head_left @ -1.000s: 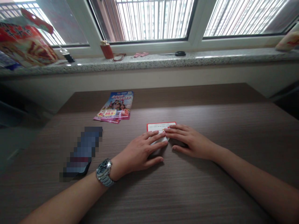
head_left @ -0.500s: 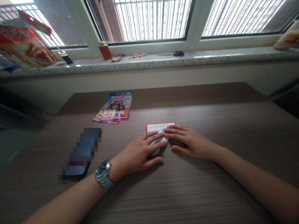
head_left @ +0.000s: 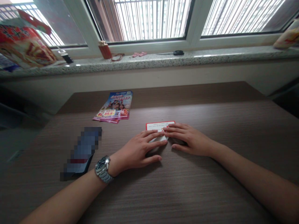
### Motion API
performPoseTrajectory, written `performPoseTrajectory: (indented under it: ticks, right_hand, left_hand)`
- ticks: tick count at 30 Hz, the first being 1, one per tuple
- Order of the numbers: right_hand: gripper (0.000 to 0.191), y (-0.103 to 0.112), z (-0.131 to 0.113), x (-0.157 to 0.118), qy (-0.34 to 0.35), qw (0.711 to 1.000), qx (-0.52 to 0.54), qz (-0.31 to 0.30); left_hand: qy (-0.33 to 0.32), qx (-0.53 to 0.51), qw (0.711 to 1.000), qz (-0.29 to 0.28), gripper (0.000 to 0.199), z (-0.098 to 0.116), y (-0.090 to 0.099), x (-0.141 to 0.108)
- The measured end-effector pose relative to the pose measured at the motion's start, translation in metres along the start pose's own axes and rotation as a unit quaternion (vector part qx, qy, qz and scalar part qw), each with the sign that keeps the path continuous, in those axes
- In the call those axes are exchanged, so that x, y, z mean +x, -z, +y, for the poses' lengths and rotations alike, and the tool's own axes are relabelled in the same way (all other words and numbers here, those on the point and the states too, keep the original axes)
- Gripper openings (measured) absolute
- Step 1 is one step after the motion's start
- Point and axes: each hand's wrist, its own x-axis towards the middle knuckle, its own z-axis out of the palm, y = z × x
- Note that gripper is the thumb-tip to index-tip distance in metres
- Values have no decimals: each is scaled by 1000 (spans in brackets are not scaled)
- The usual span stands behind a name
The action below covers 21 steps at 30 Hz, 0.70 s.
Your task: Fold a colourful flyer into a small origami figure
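A small white paper with a red border [head_left: 154, 126] lies near the middle of the brown table [head_left: 187, 193], and its lower part is partly folded or covered. My left hand [head_left: 142, 148], with a metal watch [head_left: 103, 169] on the wrist, rests flat over the paper's lower left, fingers spread. My right hand [head_left: 187, 138] lies on the paper's right side with its fingers stretched out. The fingertips of both hands nearly meet on the paper. Neither hand grips anything.
Colourful flyers [head_left: 116, 105] are stacked at the back left. A phone with a blurred screen [head_left: 84, 152] lies left of my left hand. On the windowsill [head_left: 158, 62] are scissors [head_left: 178, 53], a red-brown container [head_left: 105, 50] and a large food packet [head_left: 25, 46].
My left hand has shifted very slightly on the paper. The camera view has moved a little; the paper and the other things lie as before.
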Motion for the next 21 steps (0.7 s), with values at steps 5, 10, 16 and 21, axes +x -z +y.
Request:
performPoseTrajectory:
  ticks: [5,10,16,21]
  right_hand:
    - [59,0,1,0,6,1000,6,9]
    - [59,0,1,0,4,1000,3,2]
    - [56,1,1,0,8,1000,-3,4]
    - [56,1,2,1,8,1000,-1,3]
  left_hand:
    - [24,-60,998,22,52,-2,1,1]
    - [27,-62,998,19,46,-1,2,1]
    - [-21,-18,1000,-6,46,-4,4,0]
    - [-17,13,1000,1,49,1,4,0]
